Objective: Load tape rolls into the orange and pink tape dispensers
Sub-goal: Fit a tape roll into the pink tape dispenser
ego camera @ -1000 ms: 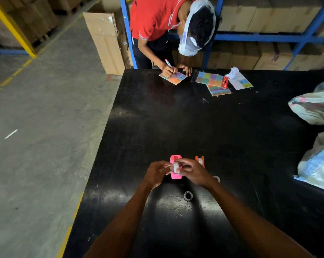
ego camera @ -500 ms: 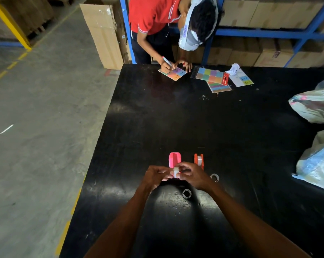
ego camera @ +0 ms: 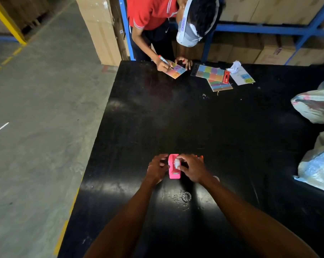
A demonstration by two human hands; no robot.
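Pink tape dispenser [ego camera: 174,169]: stands on the black table [ego camera: 204,127] near its front edge, long axis running from 12 to 6 o'clock. Tape roll [ego camera: 176,163]: small, whitish, seated at the dispenser's upper middle; whether it is fully seated in the cradle cannot be told, the view being blurred there. Right hand [ego camera: 192,169]: at the dispenser's 3 o'clock side, fingertips pinching the tape roll. Left hand [ego camera: 157,169]: at the 9 o'clock side, fingers curled against the dispenser's flank, steadying it. Orange tape dispenser [ego camera: 200,156]: just beyond the right hand at about 1 o'clock, only a sliver showing past the knuckles. Ring-shaped core [ego camera: 186,197]: lies flat on the table at 6 o'clock from the pink dispenser, apart from both hands. Second pale ring [ego camera: 216,178]: partly hidden by the right wrist, at 4 o'clock. Plastic bags [ego camera: 317,161]: at the table's 3 o'clock edge, well apart. Far edge, 12 o'clock: another person in a red shirt [ego camera: 150,12], writing with a pen [ego camera: 164,60] on a coloured card [ego camera: 176,71]; further coloured sheets [ego camera: 212,75] beside it.
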